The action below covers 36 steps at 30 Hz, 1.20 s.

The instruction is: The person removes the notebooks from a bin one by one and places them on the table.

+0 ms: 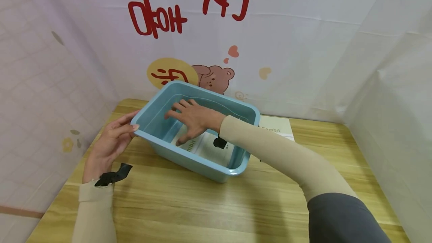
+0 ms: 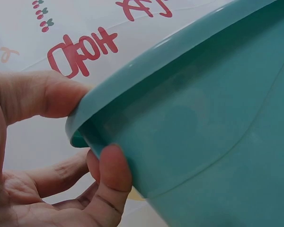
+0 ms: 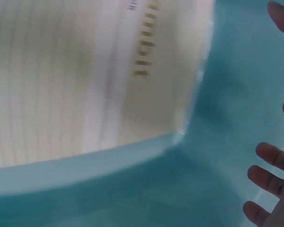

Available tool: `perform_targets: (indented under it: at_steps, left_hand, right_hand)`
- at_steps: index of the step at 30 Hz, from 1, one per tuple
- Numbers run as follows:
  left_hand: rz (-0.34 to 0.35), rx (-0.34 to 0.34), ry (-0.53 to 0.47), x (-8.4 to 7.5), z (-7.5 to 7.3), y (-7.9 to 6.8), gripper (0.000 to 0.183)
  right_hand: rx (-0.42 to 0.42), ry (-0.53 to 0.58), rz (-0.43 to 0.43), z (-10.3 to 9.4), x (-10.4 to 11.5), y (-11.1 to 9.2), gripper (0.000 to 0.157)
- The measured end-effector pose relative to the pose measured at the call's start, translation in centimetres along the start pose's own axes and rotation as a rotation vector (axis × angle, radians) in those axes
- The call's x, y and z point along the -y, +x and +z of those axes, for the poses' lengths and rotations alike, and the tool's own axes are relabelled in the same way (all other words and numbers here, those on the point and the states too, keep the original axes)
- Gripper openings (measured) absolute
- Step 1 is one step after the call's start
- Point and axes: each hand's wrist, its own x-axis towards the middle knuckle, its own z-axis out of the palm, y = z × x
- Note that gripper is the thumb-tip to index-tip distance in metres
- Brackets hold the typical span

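Beige sleeve on my left forearm [image 1: 96, 216], plain and smooth, finishing in a banded cuff [image 1: 96, 191], and right there a black strip [image 1: 113, 176], flaring at its outer end! Across to my right arm: matching beige sleeve [image 1: 270, 143], snug, creasing near the elbow, a smaller, rounded black patch [image 1: 220, 142] by its hem, and higher up, dark grey fabric [image 1: 344, 218] overlaps the beige! Bare hands, both!
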Motion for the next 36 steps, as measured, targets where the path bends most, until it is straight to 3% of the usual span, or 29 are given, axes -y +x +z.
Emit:
perform_targets:
  at_steps: [13,25,36]
  left_hand:
    - [-0.014,-0.025,-0.022,0.0,0.1,-0.1,0.044]
    - [-0.024,-0.03,-0.018,0.0,0.1,-0.1,0.044]
    - [-0.033,-0.02,-0.001,-0.2,0.1,0.0,0.043]
  right_hand:
    - [0.134,-0.142,-0.046,2.8,0.5,1.8,0.09]
    - [0.181,-0.169,-0.081,5.1,1.1,2.8,0.072]
    - [0.227,-0.17,-0.119,5.7,1.4,2.4,0.061]
